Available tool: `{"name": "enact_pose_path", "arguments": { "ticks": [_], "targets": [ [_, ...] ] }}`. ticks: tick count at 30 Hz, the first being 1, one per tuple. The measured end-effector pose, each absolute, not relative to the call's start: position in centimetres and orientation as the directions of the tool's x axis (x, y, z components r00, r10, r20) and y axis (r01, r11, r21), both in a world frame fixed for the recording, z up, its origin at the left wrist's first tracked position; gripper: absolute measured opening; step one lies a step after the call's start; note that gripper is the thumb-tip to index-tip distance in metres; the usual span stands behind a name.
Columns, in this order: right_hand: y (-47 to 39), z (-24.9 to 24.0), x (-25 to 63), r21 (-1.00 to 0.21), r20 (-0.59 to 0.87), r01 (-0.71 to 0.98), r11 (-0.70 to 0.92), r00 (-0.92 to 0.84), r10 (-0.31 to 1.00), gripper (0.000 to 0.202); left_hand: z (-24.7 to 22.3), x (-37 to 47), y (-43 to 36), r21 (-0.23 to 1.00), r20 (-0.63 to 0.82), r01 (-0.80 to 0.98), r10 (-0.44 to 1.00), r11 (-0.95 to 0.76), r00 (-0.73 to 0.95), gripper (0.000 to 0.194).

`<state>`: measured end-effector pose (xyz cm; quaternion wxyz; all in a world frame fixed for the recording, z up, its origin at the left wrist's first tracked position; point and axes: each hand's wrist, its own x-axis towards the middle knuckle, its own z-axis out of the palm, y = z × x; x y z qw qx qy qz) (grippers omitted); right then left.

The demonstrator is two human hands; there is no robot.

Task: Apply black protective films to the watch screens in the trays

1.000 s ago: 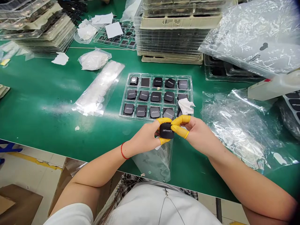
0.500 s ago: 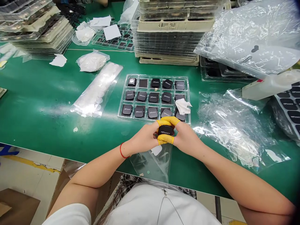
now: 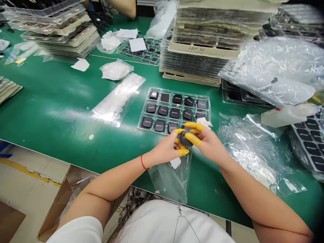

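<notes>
I hold a small black case [image 3: 186,139] between both hands, just above the near edge of the clear tray [image 3: 208,101] on the green counter [image 3: 50,111]. My left hand [image 3: 168,148] pinches it from the left with yellow-capped fingers [image 3: 182,152], and my right hand [image 3: 207,141] clamps it from the right, so both grips are closed on the case. The tray's pockets hold more black cases. A clear plastic bag [image 3: 169,179] lies under my wrists, and a white wipe [image 3: 204,122] rests on the tray's right corner.
</notes>
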<state>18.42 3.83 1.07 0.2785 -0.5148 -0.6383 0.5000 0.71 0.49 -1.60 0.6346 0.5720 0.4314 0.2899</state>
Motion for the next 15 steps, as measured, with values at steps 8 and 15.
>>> {"name": "enact_pose_path", "arguments": {
  "ticks": [8, 15],
  "targets": [
    [18.0, 0.4, 11.7, -0.681, 0.212, 0.661, 0.314, -0.233, 0.949, 0.029, -2.0, 0.2, 1.2, 0.964, -0.259, 0.062, 0.857, 0.259, 0.444, 0.047],
    [22.5, -2.4, 8.4, -0.241, 0.019, 0.887, 0.393, -0.401, 0.916, 0.034, -1.5, 0.0, 0.9, 0.969, -0.189, 0.231, 0.855, 0.084, 0.483, 0.041]
  ]
}}
